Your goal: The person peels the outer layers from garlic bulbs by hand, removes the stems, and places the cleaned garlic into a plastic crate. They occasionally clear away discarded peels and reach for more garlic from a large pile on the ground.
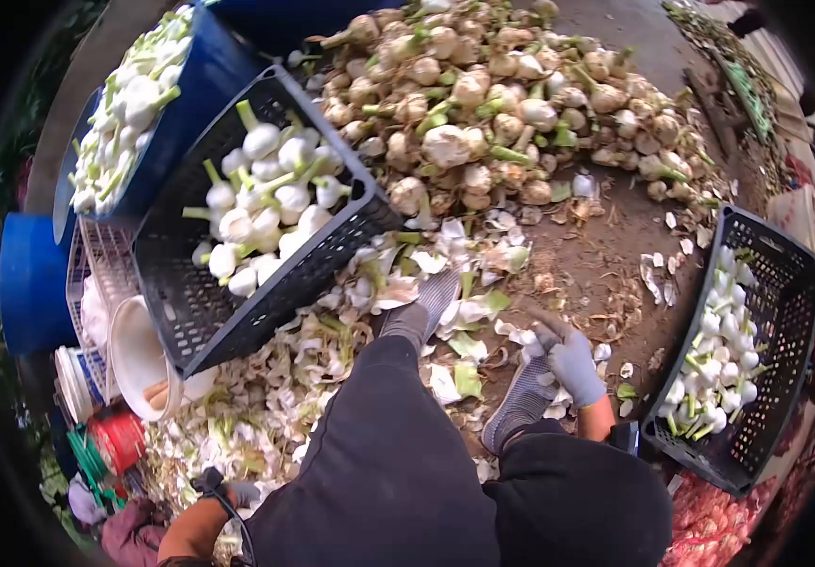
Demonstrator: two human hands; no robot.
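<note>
My right hand (574, 367), in a grey glove, is low beside my right shoe (521, 402), its fingers stretched toward the shoe's toe with nothing visible in them. At the lower left my left hand (242, 493), also gloved, is partly hidden beside my thigh, its fingers out of sight. White peelings (469, 345) lie around both shoes. A large heap of untrimmed garlic bulbs (469, 90) rises in front. Cleaned bulbs with green stems (270, 203) lie in the black crate (195, 317) to the left.
Another black crate (790, 312) at the right holds cleaned bulbs. Blue containers (34, 283), one heaped with bulbs, stand at the left near a white bucket (143, 354) and a red container (116, 439). Red net sacks (710, 524) lie at the lower right.
</note>
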